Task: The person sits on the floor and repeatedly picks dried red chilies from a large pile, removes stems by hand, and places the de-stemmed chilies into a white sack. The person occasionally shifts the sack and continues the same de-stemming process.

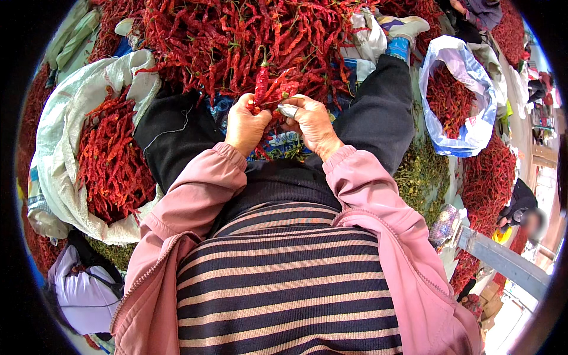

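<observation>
My left hand [247, 126] is closed around several dried red chili peppers, one long chili [262, 83] standing up from the grip with its pale stem uppermost. Close beside it, my right hand [314, 123] has its fingers bent and pinched at the stem end of a chili. A silvery-grey cover [288, 110] wraps one digit of the right hand. Beyond both hands rises a large heap of dried red chilies [239, 40], between my spread legs. Under the hands, a blue printed plastic sheet or bag [284, 141] shows, with loose stems and chili pieces on it.
A white woven sack [57, 146] of chilies stands left, a blue-and-white plastic bag [487, 100] of chilies right. Greenish stems [421, 182] are piled by my right leg. A grey metal beam [501, 255] lies lower right. Other people sit nearby, one person [519, 202] at far right.
</observation>
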{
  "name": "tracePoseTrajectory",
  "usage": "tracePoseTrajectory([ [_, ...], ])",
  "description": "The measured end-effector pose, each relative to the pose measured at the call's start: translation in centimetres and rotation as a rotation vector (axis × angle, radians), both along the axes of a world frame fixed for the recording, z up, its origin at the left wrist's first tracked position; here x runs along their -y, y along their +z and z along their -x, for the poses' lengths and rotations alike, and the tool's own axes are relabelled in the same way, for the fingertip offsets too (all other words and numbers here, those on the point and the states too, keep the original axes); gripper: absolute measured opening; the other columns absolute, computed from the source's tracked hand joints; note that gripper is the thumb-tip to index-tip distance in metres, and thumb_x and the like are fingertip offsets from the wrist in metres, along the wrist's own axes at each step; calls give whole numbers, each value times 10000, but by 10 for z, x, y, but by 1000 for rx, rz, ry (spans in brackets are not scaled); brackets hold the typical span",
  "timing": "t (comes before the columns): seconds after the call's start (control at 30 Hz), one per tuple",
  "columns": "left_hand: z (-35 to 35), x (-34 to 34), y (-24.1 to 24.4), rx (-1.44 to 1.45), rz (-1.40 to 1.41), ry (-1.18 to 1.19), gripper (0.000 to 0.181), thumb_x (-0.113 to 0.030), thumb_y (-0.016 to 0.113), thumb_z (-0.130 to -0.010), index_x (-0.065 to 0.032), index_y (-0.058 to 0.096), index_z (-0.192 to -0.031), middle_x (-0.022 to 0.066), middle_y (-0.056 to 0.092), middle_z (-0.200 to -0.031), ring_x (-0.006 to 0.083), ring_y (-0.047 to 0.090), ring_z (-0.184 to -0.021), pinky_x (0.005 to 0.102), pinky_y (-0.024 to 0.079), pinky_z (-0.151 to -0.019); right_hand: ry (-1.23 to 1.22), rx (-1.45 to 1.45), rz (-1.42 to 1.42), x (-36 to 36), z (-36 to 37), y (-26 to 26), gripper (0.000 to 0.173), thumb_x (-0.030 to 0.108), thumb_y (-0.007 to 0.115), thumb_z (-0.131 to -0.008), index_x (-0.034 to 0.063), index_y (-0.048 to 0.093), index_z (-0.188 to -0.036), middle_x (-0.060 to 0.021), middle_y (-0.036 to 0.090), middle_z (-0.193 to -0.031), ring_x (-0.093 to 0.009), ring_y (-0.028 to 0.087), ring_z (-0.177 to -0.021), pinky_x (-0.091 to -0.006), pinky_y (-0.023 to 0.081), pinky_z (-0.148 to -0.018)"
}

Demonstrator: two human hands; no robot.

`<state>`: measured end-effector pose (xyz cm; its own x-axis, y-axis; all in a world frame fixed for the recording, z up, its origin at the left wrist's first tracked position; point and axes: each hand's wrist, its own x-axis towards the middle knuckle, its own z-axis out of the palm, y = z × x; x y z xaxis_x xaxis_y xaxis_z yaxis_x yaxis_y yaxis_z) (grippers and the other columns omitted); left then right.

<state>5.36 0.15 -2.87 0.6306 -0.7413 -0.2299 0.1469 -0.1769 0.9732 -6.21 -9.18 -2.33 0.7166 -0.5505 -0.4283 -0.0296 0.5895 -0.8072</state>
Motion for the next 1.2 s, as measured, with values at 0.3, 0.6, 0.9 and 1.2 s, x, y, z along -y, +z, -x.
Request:
tracePoseTrajectory([
  [0.3, 1, 0, 9, 71, -70, -55, 207, 17, 566, -697, 2, 556, -903, 27, 593, -711, 72, 525, -596, 217, 435, -550, 16, -92, 430, -4, -1, 11, 65, 40, 584, -755, -15, 600, -786, -19, 598, -696, -86, 532, -580, -225, 435, -536],
  [0.6, -2, 2, 2, 91, -111, -81, 211, 4, 577, -674, 15, 564, -884, 49, 610, -714, 92, 547, -602, 244, 445, -554, 52, -382, 1334, -7, -2, 4, 107, 151, 572, -664, 50, 550, -692, -134, 582, -692, -328, 576, -654, -414, 455, -585],
  [0.9, -4, 4, 10, -31, -211, -92, 189, 50, 547, -690, 16, 569, -875, 22, 585, -706, 83, 515, -557, 227, 423, -497, -58, -676, 1348, 18, -1, -13, 97, 160, 548, -675, 69, 576, -694, -124, 598, -677, -306, 598, -673, -392, 474, -603],
  [1.2, -26, -10, 3, -347, -86, -66, 249, 61, 516, -730, 10, 584, -964, 65, 626, -806, 114, 567, -583, 217, 457, -519, 564, -206, 1230, 15, 36, -12, 205, -14, 531, -652, 29, 604, -838, -89, 569, -761, -188, 565, -692, -274, 451, -636],
])
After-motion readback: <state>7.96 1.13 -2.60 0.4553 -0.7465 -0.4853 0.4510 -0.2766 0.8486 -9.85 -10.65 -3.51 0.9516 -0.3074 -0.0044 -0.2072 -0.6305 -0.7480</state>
